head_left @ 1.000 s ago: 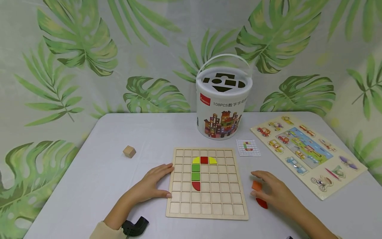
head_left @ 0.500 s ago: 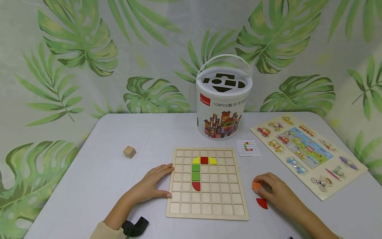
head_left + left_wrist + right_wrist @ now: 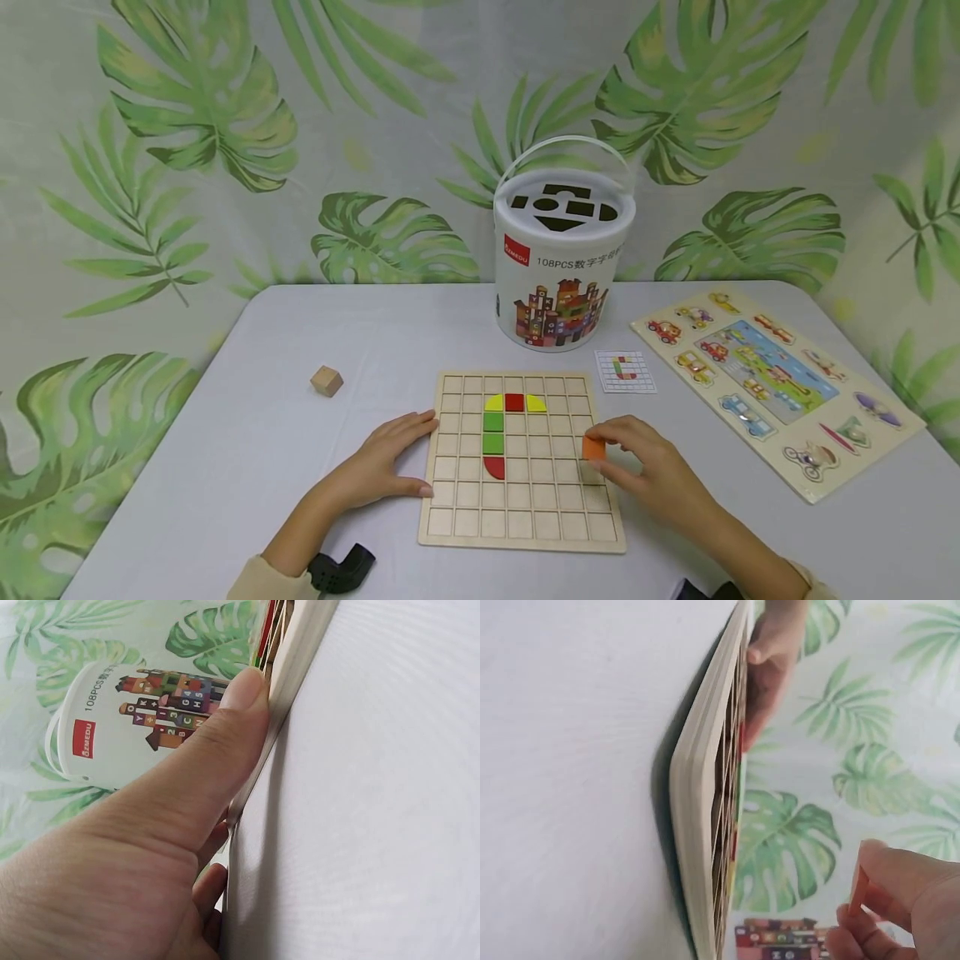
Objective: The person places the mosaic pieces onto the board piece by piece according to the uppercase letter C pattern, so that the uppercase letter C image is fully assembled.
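A wooden grid board lies at the table's near middle. It holds a yellow quarter-round, a red square, a second yellow quarter-round, two green squares and a red quarter-round. My left hand lies flat on the table, fingers and thumb against the board's left edge. My right hand pinches an orange block just above the board's right columns. In the right wrist view the orange block sits between my fingertips, clear of the board.
A white block bucket stands behind the board. A small pattern card and a vehicle puzzle board lie to the right. A plain wooden cube sits on the left. A black object lies by my left wrist.
My right hand picked the orange block off the table at the right and carried it left, over the board's right columns. The red piece on the table is now hidden. My left hand stayed put.
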